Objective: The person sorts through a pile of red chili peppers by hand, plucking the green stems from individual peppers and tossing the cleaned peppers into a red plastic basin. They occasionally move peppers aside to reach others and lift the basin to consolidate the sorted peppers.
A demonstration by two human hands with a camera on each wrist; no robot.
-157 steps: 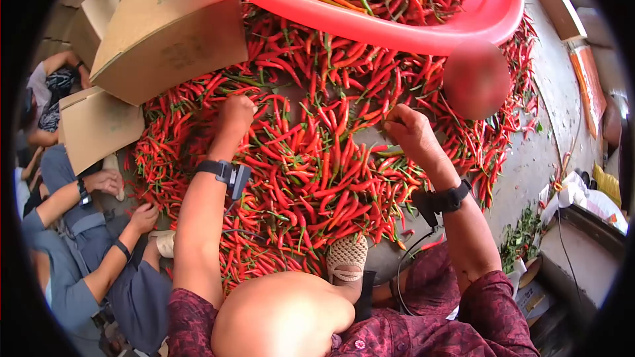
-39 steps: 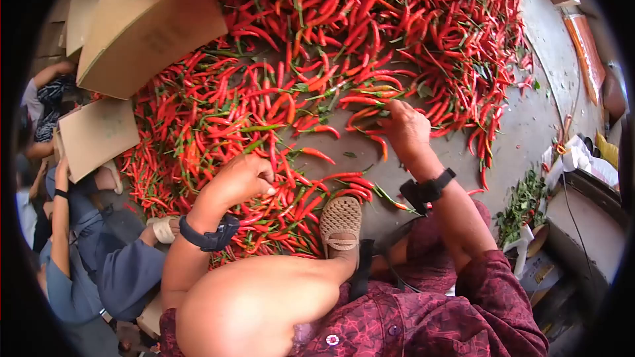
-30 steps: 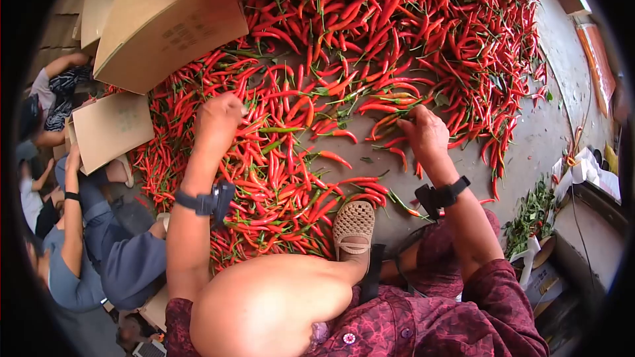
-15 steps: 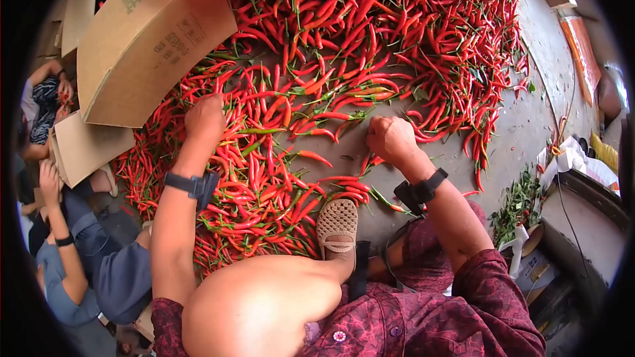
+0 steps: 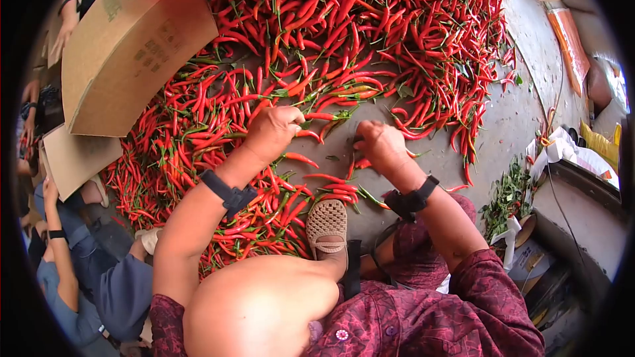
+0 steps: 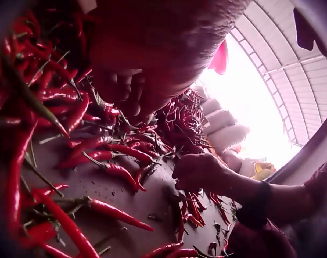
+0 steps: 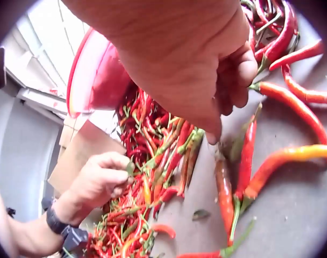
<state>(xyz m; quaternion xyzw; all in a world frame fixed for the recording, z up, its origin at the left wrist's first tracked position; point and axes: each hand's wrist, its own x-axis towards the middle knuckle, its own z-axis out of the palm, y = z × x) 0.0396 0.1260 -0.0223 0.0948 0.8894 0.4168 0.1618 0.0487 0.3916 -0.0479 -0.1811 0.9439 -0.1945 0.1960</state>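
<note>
Both hands down in the chillies [image 5: 344, 39]: left hand [image 5: 272, 133] pinching stems at ten o'clock, right hand [image 5: 378, 145] curled round some; loose grips could drop pods.

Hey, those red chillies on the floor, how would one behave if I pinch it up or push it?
A chilli looks thin and small, so probably light. Its glossy skin may be a bit slippery. Curved with a green stem, it would likely skid or pivot on the floor rather than roll.
</note>
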